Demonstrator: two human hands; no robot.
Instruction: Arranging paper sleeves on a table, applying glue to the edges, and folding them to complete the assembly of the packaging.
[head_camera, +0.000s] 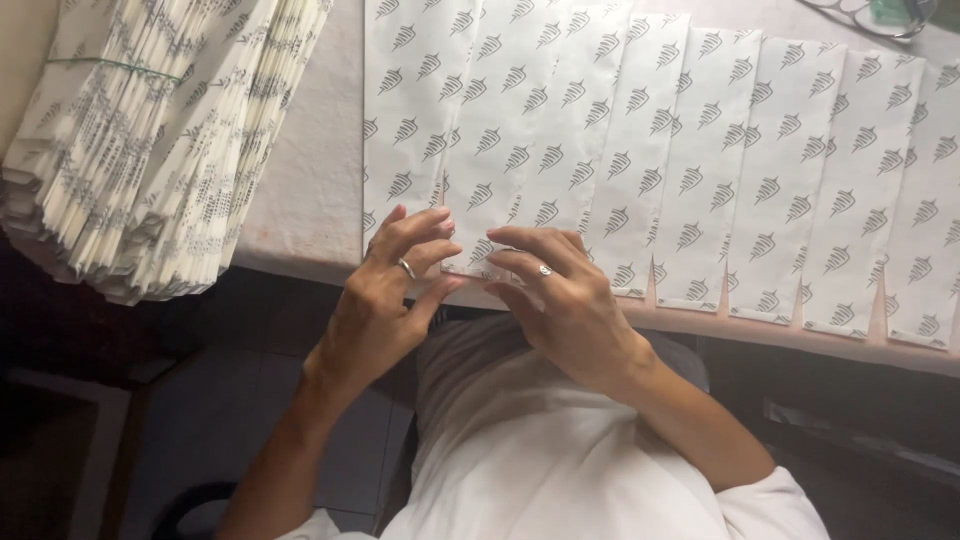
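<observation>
White paper bags printed with a small grey leaf-like motif (560, 130) are fanned out flat in an overlapping row along the near edge of a pale pinkish table (310, 190), and both hands are working the bottom end of one near the left of that row (480, 262). Looks to me like the step in hand is folding or creasing that bottom flap, since the fingertips are bunched right at the bag's lower edge where it meets the table lip. Left hand (385, 300), ring on one finger, has its fingers curled in with the thumb coming up from below, so a nearly closed pinch on the paper edge, though I can't quite see if the thumb actually has it clamped. Right hand (560, 300), also wearing a ring, lies flatter, fingers stretched leftward and pressing down on the same bag end, more of a hold-down than a grab. My guess is the next move needs a clean, even press along the fold without shifting the neighbouring bags, since they overlap and would slide easily. Off to the left there's a big bundled stack of the same kind of printed white bags (150, 140) with a thin green band (105, 66) around it, well apart from the hands. A pair of glasses (870, 15) sits at the far right corner.
</observation>
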